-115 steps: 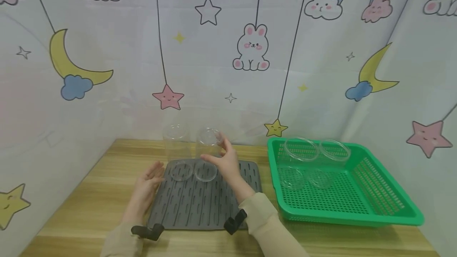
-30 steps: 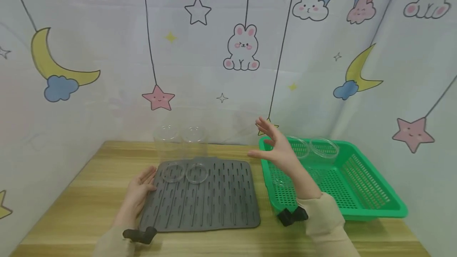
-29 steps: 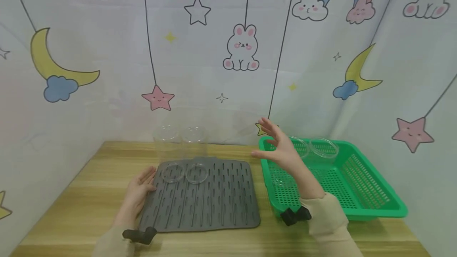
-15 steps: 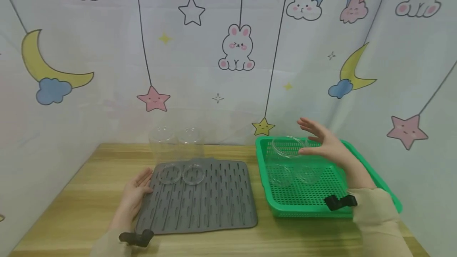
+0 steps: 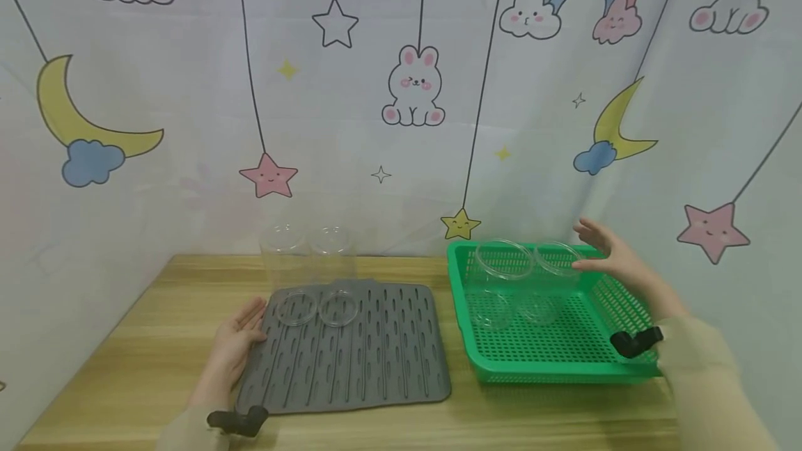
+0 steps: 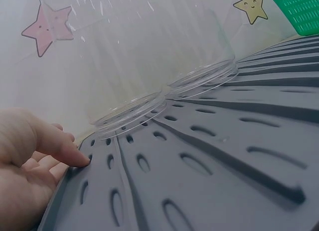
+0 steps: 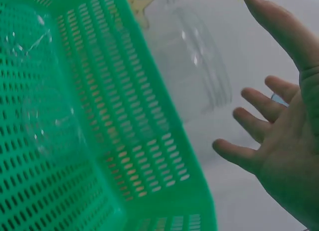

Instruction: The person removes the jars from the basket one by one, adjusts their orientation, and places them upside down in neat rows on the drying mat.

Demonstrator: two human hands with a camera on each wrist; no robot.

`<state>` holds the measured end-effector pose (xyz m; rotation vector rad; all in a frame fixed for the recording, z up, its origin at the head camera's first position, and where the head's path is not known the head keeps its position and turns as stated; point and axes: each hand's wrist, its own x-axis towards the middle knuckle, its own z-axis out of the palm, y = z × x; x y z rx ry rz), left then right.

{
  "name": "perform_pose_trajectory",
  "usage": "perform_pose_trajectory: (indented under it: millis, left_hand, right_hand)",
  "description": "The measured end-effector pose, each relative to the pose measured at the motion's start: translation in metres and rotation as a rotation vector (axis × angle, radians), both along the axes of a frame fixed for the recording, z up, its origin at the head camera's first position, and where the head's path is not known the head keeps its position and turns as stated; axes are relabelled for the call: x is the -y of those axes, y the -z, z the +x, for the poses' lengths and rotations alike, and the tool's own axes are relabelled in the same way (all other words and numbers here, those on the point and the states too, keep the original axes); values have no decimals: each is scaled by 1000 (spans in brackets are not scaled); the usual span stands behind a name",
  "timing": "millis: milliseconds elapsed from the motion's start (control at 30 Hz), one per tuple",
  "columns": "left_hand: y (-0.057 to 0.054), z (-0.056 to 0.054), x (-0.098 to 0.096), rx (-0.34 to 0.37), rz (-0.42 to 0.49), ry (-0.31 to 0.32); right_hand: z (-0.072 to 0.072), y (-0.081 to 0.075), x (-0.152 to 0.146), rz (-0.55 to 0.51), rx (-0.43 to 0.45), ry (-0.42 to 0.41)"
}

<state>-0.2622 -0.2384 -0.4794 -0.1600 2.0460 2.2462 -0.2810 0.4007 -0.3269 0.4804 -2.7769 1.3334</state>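
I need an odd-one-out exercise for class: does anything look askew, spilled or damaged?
Nothing stands out: two cups stand upright on the mat, two more cups are in the basket, and no spill shows.

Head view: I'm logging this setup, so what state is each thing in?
Mat: lying flat
Mat cups: two, standing side by side
Basket: upright, holding two cups
Basket cups: standing, wider ends up
Left hand: touching the mat's left edge
Right hand: fingers spread, holding nothing
Cloth: hanging
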Motion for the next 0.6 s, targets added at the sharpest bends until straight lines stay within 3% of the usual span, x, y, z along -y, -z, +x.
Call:
perform_pose_trajectory:
  millis: [300, 600]
  left_hand:
    - [-2, 1, 0, 5, -7, -9]
    - [-1, 1, 0, 7, 5, -11]
  right_hand:
    - [-15, 17, -24, 43, 271, -135]
    - [-28, 36, -21, 4, 381, -214]
